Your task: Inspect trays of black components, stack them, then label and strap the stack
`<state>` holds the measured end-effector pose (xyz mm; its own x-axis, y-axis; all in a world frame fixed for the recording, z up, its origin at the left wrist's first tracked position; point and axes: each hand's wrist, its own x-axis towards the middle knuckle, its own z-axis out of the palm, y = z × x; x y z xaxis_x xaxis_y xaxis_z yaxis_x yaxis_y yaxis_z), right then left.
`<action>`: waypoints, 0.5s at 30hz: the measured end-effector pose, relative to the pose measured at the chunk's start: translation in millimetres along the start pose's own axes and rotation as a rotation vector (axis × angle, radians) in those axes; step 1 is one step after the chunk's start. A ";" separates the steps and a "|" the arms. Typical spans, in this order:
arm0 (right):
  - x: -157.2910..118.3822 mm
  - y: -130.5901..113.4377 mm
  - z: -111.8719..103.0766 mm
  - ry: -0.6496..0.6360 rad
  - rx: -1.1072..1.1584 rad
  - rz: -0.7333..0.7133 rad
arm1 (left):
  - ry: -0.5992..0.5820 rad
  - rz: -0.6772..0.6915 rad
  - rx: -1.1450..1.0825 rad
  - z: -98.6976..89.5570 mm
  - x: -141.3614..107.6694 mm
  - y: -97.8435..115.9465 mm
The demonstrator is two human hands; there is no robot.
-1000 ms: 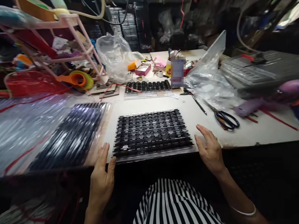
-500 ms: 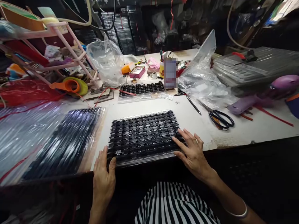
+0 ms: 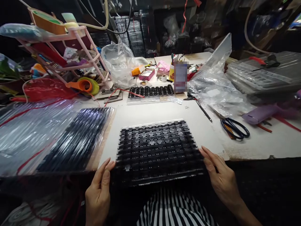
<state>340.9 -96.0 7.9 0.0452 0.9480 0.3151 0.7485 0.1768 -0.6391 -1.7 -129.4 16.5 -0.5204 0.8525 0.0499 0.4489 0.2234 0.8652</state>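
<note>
A clear plastic tray (image 3: 160, 147) filled with rows of small black parts juts over the table's front edge, its near side over my lap. My left hand (image 3: 100, 185) grips its left edge, fingertips curled under and thumb alongside. At the opposite edge, my right hand (image 3: 218, 174) pinches the tray's right side between thumb and fingers. The tray looks lifted at the near side; whether its far edge still rests on the table cannot be made out.
Plastic-wrapped trays of black parts (image 3: 77, 138) lie at the left. A second black-filled tray (image 3: 151, 91) sits farther back. Scissors (image 3: 235, 128) and a pen-like tool (image 3: 204, 111) lie at the right, before crumpled clear plastic (image 3: 216, 84). A pink rack (image 3: 89, 53) stands back left.
Both hands have gone from resting at the tray's edges to gripping its sides. The tray has come toward my body, past the table's front edge. The view has turned slightly left.
</note>
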 end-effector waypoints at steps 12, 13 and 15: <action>-2.9 7.3 -29.6 -0.169 0.609 0.733 | -0.211 -0.640 -0.719 -16.7 -2.9 1.5; 1.2 7.3 -29.2 -0.188 0.645 0.734 | -0.220 -0.665 -0.740 -15.6 -0.5 5.6; 8.6 8.8 -26.8 -0.236 0.575 0.630 | -0.194 -0.677 -0.656 -12.1 4.5 9.9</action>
<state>365.6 -93.4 23.7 0.1515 0.9327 -0.3274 0.1789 -0.3516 -0.9189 -8.4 -129.1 31.3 -0.3639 0.7165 -0.5951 -0.4289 0.4382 0.7899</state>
